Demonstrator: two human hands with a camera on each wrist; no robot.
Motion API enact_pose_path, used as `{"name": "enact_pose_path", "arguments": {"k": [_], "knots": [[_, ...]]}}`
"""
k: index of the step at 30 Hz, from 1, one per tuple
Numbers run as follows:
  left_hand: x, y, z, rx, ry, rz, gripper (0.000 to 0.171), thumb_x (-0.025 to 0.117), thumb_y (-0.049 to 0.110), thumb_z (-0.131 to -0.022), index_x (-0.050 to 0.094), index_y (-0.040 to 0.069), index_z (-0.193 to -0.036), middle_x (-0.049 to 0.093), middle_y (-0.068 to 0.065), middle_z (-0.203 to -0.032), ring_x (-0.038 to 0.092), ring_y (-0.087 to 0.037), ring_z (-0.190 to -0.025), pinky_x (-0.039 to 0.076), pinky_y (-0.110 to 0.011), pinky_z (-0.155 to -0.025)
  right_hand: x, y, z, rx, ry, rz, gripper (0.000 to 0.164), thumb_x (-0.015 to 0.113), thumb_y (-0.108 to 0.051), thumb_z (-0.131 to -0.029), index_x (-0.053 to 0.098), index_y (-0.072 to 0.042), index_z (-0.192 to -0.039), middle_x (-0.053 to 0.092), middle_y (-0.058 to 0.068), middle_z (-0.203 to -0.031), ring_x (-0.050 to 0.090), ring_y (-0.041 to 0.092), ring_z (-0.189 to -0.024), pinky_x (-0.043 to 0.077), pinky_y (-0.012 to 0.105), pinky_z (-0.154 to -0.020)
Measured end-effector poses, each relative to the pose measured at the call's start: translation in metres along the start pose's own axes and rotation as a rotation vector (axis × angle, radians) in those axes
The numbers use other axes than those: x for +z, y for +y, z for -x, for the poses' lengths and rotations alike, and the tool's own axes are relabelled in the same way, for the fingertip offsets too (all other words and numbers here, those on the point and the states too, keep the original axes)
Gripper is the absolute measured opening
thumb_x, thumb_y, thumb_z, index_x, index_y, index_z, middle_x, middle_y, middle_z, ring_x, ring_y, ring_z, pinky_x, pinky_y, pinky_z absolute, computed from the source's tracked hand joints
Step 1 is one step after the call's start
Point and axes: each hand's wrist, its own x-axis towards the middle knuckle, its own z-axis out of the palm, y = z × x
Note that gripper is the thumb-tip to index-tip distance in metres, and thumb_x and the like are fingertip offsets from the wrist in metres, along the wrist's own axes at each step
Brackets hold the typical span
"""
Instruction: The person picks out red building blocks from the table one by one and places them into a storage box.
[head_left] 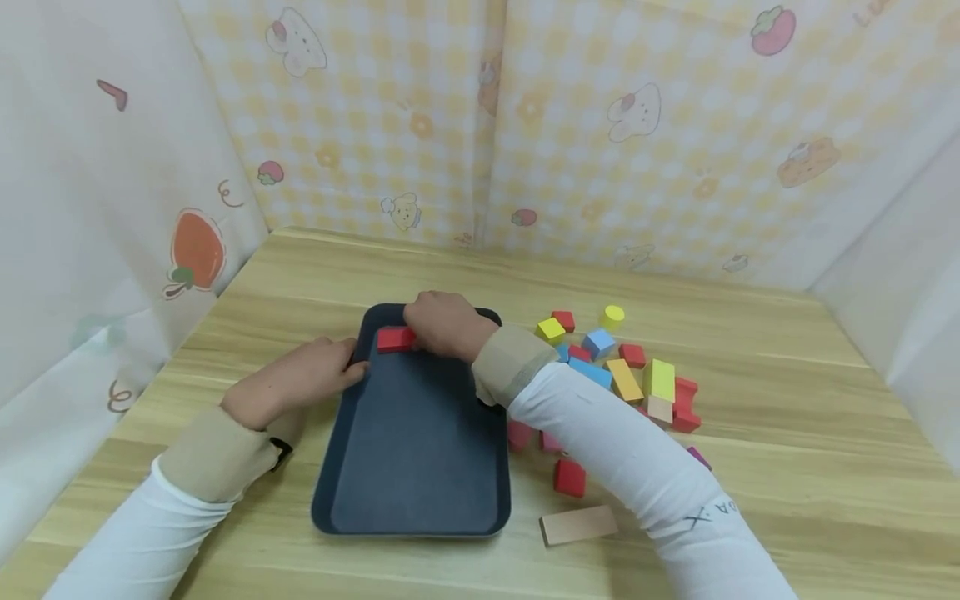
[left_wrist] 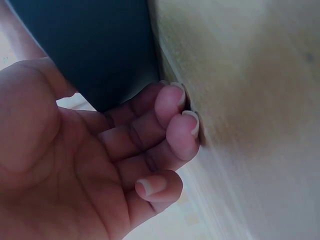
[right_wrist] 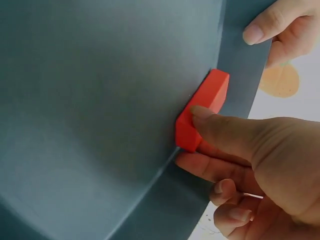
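A dark rectangular tray (head_left: 420, 467) rests on the wooden table. In its far left corner lies a red block (head_left: 394, 339), long and flat-sided. My right hand (head_left: 442, 323) pinches this block (right_wrist: 212, 92) near one end, thumb on top and a finger at the end against the tray wall. My left hand (head_left: 311, 372) holds the tray's left rim. Its thumb laps over the inside of the wall in the right wrist view, while the left wrist view has the curled fingers (left_wrist: 182, 137) outside the tray, tips at the tabletop.
Right of the tray is a loose cluster of coloured blocks, including a yellow cylinder (head_left: 612, 317), a blue block (head_left: 598, 343) and a red arch-cut block (head_left: 686, 406). A plain wooden plank (head_left: 579, 526) lies nearer. My right forearm crosses over part of the cluster. Printed curtains (head_left: 450, 125) surround the table.
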Motion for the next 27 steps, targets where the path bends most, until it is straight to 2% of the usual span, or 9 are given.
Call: {"name": "enact_pose_path", "arguments": {"k": [4,10,16,23,27], "knots": [[0.000,-0.001,-0.001,0.008,0.007,-0.010,0.028,0.044,0.025,-0.096,0.054,-0.001,-0.095,0.049,-0.006,-0.063,0.047,-0.015,-0.055,0.040,-0.032,-0.056,0.000,0.000,0.000,-0.005,-0.002,-0.002,0.016,0.061,-0.031,-0.087,0.062,-0.016,-0.085,0.060,0.000,-0.083,0.052,0.013,-0.073,0.049,0.032,-0.065],[0.000,-0.002,-0.003,0.008,0.003,-0.010,0.033,0.043,0.025,-0.096,0.053,-0.005,-0.105,0.052,-0.006,-0.065,0.048,-0.015,-0.058,0.041,-0.034,-0.060,-0.002,0.000,0.002,-0.019,0.004,0.012,0.018,0.061,-0.034,-0.086,0.062,-0.016,-0.086,0.060,0.000,-0.081,0.052,0.013,-0.073,0.049,0.031,-0.066],[-0.001,-0.002,-0.003,0.003,-0.002,-0.014,0.033,0.043,0.025,-0.096,0.053,-0.006,-0.106,0.052,-0.006,-0.066,0.049,-0.016,-0.058,0.041,-0.034,-0.059,-0.002,-0.002,0.003,-0.017,0.006,0.018,0.021,0.062,-0.037,-0.085,0.063,-0.016,-0.086,0.060,-0.001,-0.080,0.052,0.013,-0.074,0.049,0.031,-0.067],[0.000,-0.001,-0.002,0.010,-0.007,0.012,0.033,0.043,0.026,-0.097,0.054,-0.005,-0.105,0.051,-0.006,-0.066,0.047,-0.016,-0.058,0.041,-0.033,-0.058,-0.003,0.001,0.007,0.022,0.007,-0.039,0.029,0.060,-0.044,-0.085,0.057,-0.017,-0.075,0.057,-0.001,-0.071,0.052,0.013,-0.068,0.047,0.031,-0.059],[-0.001,-0.001,-0.002,0.013,-0.001,0.011,0.031,0.043,0.026,-0.096,0.054,-0.002,-0.101,0.050,-0.005,-0.065,0.047,-0.016,-0.058,0.040,-0.033,-0.057,-0.010,0.008,0.012,0.025,0.016,-0.068,0.029,0.060,-0.042,-0.086,0.058,-0.016,-0.074,0.055,0.000,-0.068,0.051,0.014,-0.065,0.044,0.028,-0.054]]}}
